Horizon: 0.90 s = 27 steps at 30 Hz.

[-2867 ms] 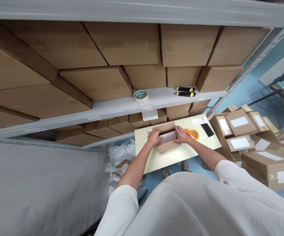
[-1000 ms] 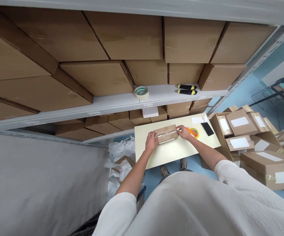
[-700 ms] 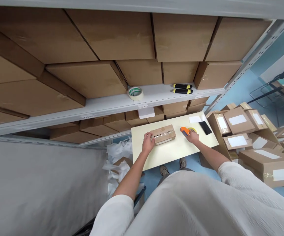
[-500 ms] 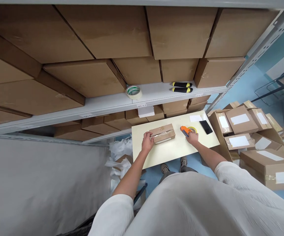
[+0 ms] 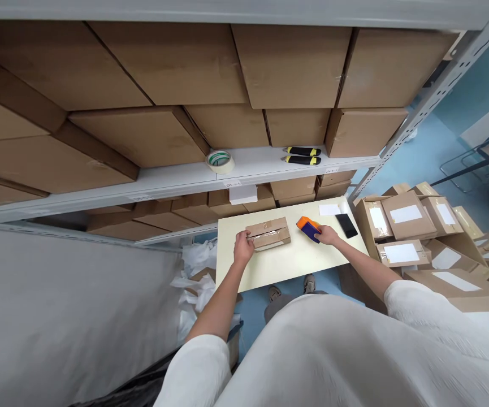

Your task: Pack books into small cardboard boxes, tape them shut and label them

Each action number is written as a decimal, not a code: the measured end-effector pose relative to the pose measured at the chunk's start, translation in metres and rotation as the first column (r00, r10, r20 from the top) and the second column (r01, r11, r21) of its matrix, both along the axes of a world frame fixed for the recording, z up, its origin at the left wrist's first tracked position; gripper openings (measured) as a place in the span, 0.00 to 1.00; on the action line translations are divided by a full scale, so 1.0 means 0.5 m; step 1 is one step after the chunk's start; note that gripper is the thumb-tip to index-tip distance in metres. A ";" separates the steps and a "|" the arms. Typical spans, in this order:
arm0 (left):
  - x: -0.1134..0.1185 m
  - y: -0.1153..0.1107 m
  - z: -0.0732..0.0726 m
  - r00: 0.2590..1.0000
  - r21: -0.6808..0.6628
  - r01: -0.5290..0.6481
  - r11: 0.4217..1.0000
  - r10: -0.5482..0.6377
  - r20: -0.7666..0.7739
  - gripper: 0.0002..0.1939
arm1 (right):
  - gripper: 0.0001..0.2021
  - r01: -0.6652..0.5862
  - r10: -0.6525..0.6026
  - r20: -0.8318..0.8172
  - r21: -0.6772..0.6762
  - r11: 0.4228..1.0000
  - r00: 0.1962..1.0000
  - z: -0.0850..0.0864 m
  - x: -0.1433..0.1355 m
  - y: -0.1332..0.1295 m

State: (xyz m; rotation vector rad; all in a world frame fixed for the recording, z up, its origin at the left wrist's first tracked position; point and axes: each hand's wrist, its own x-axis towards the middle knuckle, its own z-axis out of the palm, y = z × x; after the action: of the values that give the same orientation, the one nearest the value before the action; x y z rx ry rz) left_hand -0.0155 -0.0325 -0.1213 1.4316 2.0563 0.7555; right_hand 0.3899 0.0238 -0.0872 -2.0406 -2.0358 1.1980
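A small cardboard box (image 5: 268, 233) with clear tape along it lies on the cream table (image 5: 248, 276). My left hand (image 5: 243, 247) grips its left end, fingers closed on the edge. To the right of the box, my right hand (image 5: 327, 234) is closed round an orange and dark blue tape dispenser (image 5: 308, 228), which is apart from the box. A black phone (image 5: 346, 225) and a white paper (image 5: 329, 210) lie at the table's right end.
Ahead, a grey shelf (image 5: 252, 158) bears large cartons (image 5: 202, 62), a tape roll (image 5: 220, 161) and two black-and-yellow cutters (image 5: 302, 156). Labelled parcels (image 5: 407, 215) are piled at the right. White wrapping (image 5: 199, 257) lies left of the table.
The orange dispenser has been turned in my right hand and now shows its dark blue side. My left hand keeps hold of the box. The whole view has shifted a little.
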 end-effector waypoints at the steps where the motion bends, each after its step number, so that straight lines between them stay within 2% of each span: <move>1: 0.001 0.000 -0.002 1.000 0.003 -0.004 1.000 0.004 0.006 0.19 | 0.10 -0.034 0.034 -0.088 -0.007 0.999 0.996 0.021 0.005 0.009; 4: 0.002 0.000 -0.005 1.000 0.004 -0.016 1.000 0.016 0.024 0.18 | 0.10 -0.117 0.112 -0.365 0.009 0.993 0.924 0.090 0.001 0.035; 6: 0.002 0.000 -0.005 0.999 -0.001 -0.023 1.000 0.023 0.032 0.17 | 0.13 -0.174 0.157 -0.487 0.011 0.985 0.859 0.137 -0.021 0.052; 9: 0.001 0.001 -0.002 0.999 0.004 -0.020 1.000 0.020 0.051 0.15 | 0.18 -0.254 0.169 -0.604 -0.056 0.966 0.779 0.196 -0.076 0.073; 12: -0.003 0.000 0.001 0.996 0.020 -0.011 1.000 0.009 0.091 0.15 | 0.20 -0.314 0.130 -0.662 -0.166 0.935 0.738 0.228 -0.148 0.089; 16: -0.011 -0.003 -0.001 0.989 0.039 0.007 0.999 -0.013 0.147 0.15 | 0.22 -0.366 0.126 -0.630 -0.266 0.892 0.766 0.223 -0.237 0.103; 19: -0.019 -0.006 -0.007 0.983 0.053 0.034 0.998 -0.043 0.176 0.14 | 0.20 -0.333 0.140 -0.542 -0.277 0.902 0.829 0.200 -0.284 0.110; 23: -0.027 -0.009 -0.010 0.975 0.063 0.061 0.996 -0.073 0.210 0.13 | 0.14 -0.280 0.195 -0.371 -0.189 0.941 0.908 0.188 -0.311 0.111; 27: -0.031 -0.011 -0.007 0.967 0.062 0.081 0.995 -0.093 0.237 0.13 | 0.18 -0.350 0.312 -0.261 -0.112 0.930 0.913 0.203 -0.315 0.097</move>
State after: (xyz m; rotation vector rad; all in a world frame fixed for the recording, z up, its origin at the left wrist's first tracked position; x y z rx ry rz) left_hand -0.0312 -0.0380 -0.1248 1.3752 1.7916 0.9036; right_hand 0.2326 0.0723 0.0145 -1.5393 -2.2888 1.6172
